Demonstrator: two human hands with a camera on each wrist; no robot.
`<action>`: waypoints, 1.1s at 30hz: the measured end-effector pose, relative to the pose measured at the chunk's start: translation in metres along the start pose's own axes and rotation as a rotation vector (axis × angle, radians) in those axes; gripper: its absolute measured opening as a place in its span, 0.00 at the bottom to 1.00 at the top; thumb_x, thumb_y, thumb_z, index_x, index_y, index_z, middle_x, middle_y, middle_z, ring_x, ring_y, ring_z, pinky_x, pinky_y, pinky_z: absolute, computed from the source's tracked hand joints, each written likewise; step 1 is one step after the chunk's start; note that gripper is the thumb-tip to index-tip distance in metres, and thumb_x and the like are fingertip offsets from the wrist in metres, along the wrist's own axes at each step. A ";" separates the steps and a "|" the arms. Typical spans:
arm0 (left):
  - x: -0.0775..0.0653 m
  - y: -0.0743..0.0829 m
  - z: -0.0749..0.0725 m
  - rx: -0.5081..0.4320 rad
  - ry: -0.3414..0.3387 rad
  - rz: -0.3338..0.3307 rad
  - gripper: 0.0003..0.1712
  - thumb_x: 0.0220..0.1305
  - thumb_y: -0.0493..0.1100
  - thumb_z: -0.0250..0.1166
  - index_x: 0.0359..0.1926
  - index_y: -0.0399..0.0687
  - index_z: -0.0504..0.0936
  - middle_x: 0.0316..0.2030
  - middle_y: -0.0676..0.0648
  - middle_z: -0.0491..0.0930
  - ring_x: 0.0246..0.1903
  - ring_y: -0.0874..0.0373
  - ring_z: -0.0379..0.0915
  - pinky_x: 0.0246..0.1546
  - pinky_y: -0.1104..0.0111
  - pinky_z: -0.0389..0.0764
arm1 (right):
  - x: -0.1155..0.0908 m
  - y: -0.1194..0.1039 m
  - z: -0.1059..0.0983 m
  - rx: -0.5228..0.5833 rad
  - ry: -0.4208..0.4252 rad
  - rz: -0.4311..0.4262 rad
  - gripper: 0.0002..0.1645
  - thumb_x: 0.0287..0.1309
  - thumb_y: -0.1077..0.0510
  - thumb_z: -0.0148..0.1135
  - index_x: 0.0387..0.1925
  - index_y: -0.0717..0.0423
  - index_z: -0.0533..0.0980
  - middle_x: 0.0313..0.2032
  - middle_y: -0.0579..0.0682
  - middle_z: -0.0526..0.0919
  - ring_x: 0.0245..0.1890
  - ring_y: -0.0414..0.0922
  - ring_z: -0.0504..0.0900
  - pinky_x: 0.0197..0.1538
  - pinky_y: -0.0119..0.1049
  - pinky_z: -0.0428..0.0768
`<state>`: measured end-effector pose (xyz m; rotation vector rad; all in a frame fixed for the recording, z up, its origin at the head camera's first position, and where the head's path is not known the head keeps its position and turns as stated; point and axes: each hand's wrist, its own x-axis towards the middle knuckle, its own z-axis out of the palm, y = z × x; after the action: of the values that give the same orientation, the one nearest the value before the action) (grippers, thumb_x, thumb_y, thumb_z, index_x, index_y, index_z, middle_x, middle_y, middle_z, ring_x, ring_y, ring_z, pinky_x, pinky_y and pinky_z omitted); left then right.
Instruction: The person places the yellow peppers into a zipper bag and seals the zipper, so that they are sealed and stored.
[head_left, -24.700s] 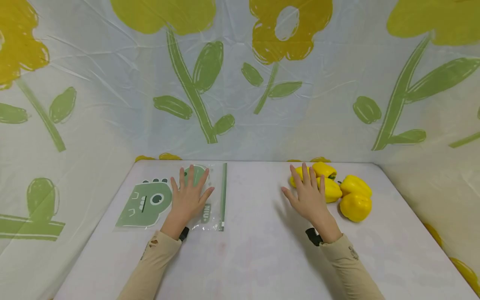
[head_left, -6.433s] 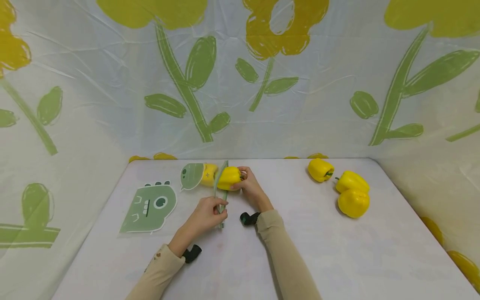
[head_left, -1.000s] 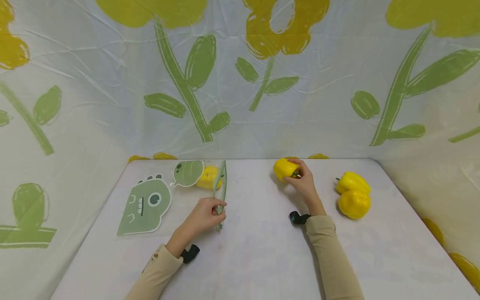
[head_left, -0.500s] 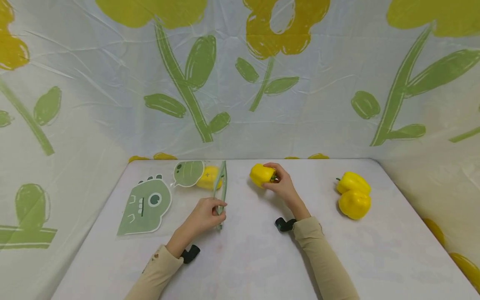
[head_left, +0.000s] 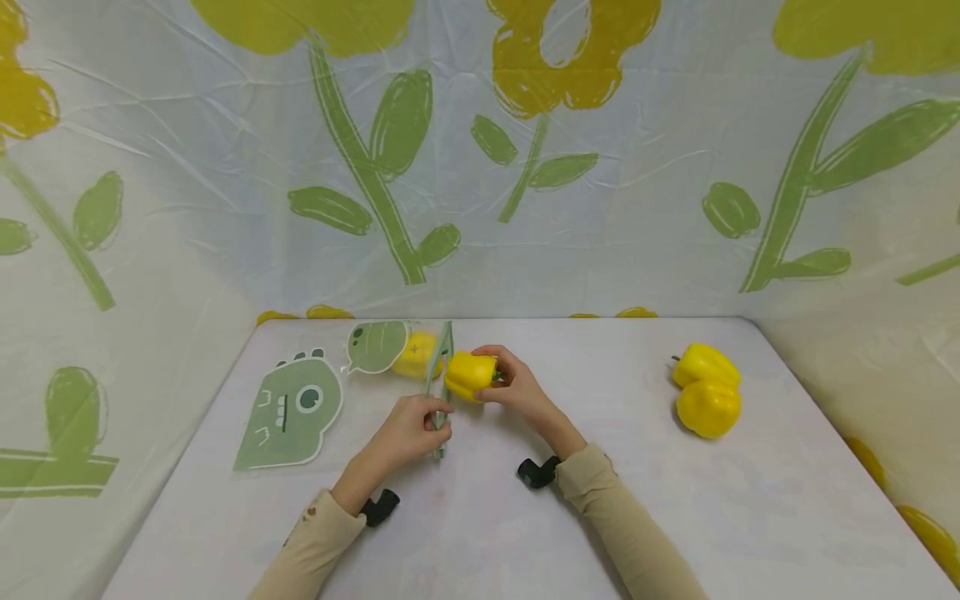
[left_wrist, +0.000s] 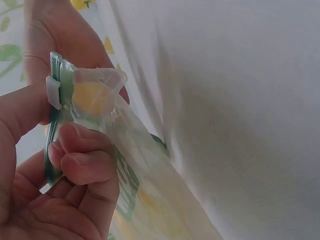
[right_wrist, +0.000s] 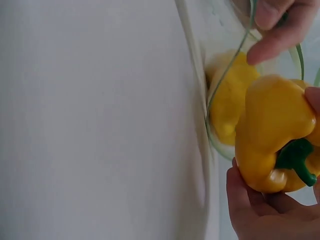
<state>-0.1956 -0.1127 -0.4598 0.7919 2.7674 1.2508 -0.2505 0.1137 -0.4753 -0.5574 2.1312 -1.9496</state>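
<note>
My left hand [head_left: 405,432] pinches the green zip edge of a clear zip bag [head_left: 288,417] printed with a green dinosaur, so its mouth stands apart. In the left wrist view a white slider [left_wrist: 53,93] sits on that edge beside the thumb. Between the thumb and fingers of my right hand [head_left: 521,392] is a yellow bell pepper [head_left: 468,375], right at the bag's mouth, its green stem [right_wrist: 297,157] toward the palm. Inside the bag, near the opening, lies yellow pepper [right_wrist: 227,100], seen through the film; whether it is more than one is hidden.
Two more yellow bell peppers, one behind [head_left: 705,365] and one in front [head_left: 708,408], lie touching on the white table [head_left: 615,517] at the right. A flower-printed cloth [head_left: 645,225] rises behind the table's far edge and along both sides.
Over the last second my right hand has carried the bell pepper leftward to the bag's mouth. My left hand keeps its hold. Earlier, another pepper went into the opening and the bag lay flat.
</note>
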 end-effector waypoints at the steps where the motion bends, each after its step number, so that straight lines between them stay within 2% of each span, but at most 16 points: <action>1: 0.000 0.000 0.000 -0.004 -0.002 0.000 0.12 0.54 0.32 0.65 0.40 0.33 0.87 0.22 0.54 0.73 0.18 0.67 0.63 0.21 0.73 0.71 | 0.000 0.000 0.003 0.006 -0.021 -0.001 0.36 0.51 0.68 0.69 0.63 0.51 0.70 0.59 0.55 0.74 0.51 0.51 0.73 0.54 0.41 0.74; 6: 0.000 -0.001 0.000 -0.004 0.009 0.003 0.06 0.53 0.32 0.66 0.34 0.37 0.86 0.20 0.56 0.72 0.18 0.67 0.64 0.21 0.73 0.70 | 0.000 -0.002 0.015 -0.012 -0.101 -0.019 0.36 0.51 0.67 0.69 0.63 0.52 0.70 0.63 0.52 0.71 0.53 0.51 0.72 0.55 0.42 0.74; 10: 0.001 0.000 -0.002 -0.007 0.027 0.019 0.02 0.52 0.33 0.68 0.30 0.40 0.85 0.21 0.55 0.71 0.20 0.66 0.64 0.23 0.73 0.70 | 0.001 -0.004 0.020 -0.023 -0.135 -0.001 0.37 0.52 0.67 0.69 0.65 0.54 0.69 0.64 0.52 0.70 0.53 0.51 0.73 0.54 0.42 0.74; 16: 0.001 0.001 -0.003 -0.009 0.030 0.030 0.05 0.51 0.32 0.69 0.26 0.46 0.82 0.21 0.53 0.71 0.22 0.64 0.64 0.23 0.72 0.69 | 0.007 -0.007 0.024 -0.088 -0.162 0.059 0.43 0.46 0.68 0.70 0.66 0.59 0.65 0.62 0.55 0.71 0.54 0.50 0.73 0.54 0.40 0.76; 21: 0.000 0.001 -0.002 0.017 0.026 0.035 0.06 0.51 0.33 0.69 0.26 0.47 0.82 0.22 0.53 0.72 0.22 0.65 0.64 0.23 0.72 0.69 | 0.017 -0.005 0.028 -0.133 -0.215 0.050 0.45 0.44 0.70 0.71 0.66 0.62 0.65 0.62 0.55 0.71 0.59 0.50 0.72 0.60 0.44 0.74; 26: -0.001 0.001 -0.001 0.035 0.016 0.028 0.06 0.50 0.32 0.69 0.25 0.48 0.81 0.22 0.53 0.73 0.22 0.66 0.64 0.23 0.72 0.69 | 0.016 -0.005 0.029 -0.128 -0.213 0.043 0.46 0.45 0.71 0.70 0.68 0.62 0.64 0.60 0.59 0.71 0.54 0.53 0.74 0.57 0.47 0.75; 29: -0.001 0.004 -0.002 0.053 0.002 -0.007 0.07 0.49 0.33 0.69 0.24 0.48 0.81 0.21 0.55 0.71 0.20 0.65 0.63 0.21 0.72 0.68 | 0.013 -0.006 0.029 -0.148 -0.187 0.077 0.47 0.46 0.68 0.72 0.69 0.60 0.64 0.58 0.60 0.71 0.51 0.54 0.76 0.54 0.46 0.77; 33: -0.002 0.008 -0.002 0.081 -0.005 -0.066 0.08 0.47 0.34 0.69 0.22 0.49 0.79 0.17 0.56 0.69 0.17 0.65 0.62 0.19 0.73 0.65 | 0.011 -0.006 0.028 -0.185 -0.132 0.121 0.44 0.46 0.65 0.74 0.65 0.61 0.66 0.58 0.59 0.72 0.51 0.54 0.76 0.54 0.44 0.78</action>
<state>-0.1906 -0.1104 -0.4530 0.7005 2.8311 1.1311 -0.2483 0.0836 -0.4708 -0.5570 2.2187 -1.6182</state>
